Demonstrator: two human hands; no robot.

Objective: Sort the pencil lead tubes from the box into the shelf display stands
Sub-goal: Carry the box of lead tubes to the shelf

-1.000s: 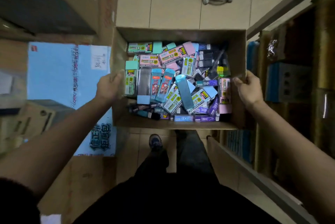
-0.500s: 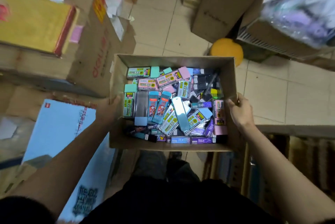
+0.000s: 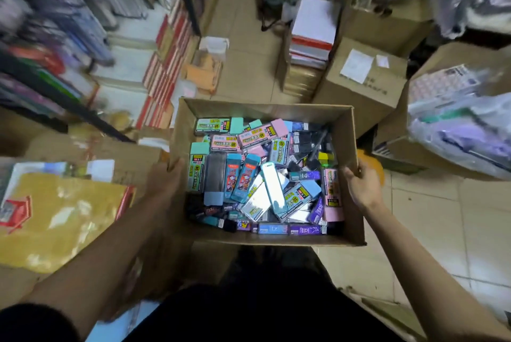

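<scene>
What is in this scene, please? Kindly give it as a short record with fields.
Container: open cardboard box, held above the tiled floor
Contents: pencil lead tubes, many colours, piled loosely
Left hand: grips the box's left wall
Right hand: grips the box's right wall
Nearby: sealed carton with a white label; stack of paper reams
Progress: neither hand holds a tube
</scene>
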